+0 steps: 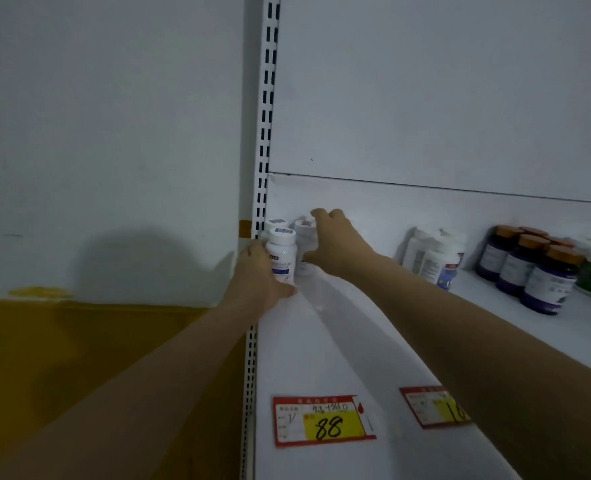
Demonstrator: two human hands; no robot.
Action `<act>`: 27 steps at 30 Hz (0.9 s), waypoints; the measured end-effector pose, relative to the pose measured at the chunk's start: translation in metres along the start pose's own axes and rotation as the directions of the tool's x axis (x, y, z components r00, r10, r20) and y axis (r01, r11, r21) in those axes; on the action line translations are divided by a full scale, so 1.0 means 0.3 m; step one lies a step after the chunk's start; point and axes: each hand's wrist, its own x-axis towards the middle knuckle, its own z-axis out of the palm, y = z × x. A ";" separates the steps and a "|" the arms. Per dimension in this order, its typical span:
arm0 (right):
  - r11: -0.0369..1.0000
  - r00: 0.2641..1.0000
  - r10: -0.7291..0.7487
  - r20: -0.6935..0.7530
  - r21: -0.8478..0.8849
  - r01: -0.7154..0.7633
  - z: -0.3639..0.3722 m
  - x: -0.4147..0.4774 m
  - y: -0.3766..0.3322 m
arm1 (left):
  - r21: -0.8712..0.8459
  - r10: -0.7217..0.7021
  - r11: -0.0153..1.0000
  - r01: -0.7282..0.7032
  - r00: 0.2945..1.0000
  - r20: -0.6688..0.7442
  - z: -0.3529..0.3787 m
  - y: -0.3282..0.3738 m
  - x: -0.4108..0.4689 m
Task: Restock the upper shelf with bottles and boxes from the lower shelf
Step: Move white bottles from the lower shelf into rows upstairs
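White shelf (321, 358), red price tags (323, 420), slotted upright (268, 98), white wall (114, 116)

Logged at far-left back corner of shelf (321, 358), beside slotted upright (268, 116): front bottle (282, 252) in left hand (257, 278), second bottle (304, 230) just right of it in right hand (335, 244); bottle clusters (432, 258) well apart rightward; price tags (321, 420) on front edge.

Matt white painted-metal shelf (321, 358), glossy white plastic bottle (282, 259), and glossy paper price tag (323, 420).
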 end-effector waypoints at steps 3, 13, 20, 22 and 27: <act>0.998 0.998 -0.001 0.057 -0.066 0.004 -0.031 -0.063 0.012 | 0.146 -0.045 0.989 0.040 0.999 0.030 -0.042 0.022 -0.055; 0.979 0.974 0.022 0.226 -0.202 0.025 -0.184 -0.396 0.113 | 0.460 -0.135 0.888 0.006 0.959 0.249 -0.120 0.267 -0.341; 0.968 0.973 0.048 0.224 -0.249 0.010 -0.383 -0.798 0.358 | 0.402 -0.001 0.909 -0.115 0.961 0.278 0.051 0.566 -0.665; 0.966 0.972 0.092 0.216 -0.255 -0.035 -0.438 -0.924 0.467 | 0.363 0.041 0.919 -0.156 0.951 0.306 0.139 0.666 -0.755; 0.936 0.933 0.294 0.207 -0.262 -0.237 -0.560 -1.246 0.770 | 0.134 0.191 0.953 -0.273 0.882 0.431 0.403 0.902 -0.988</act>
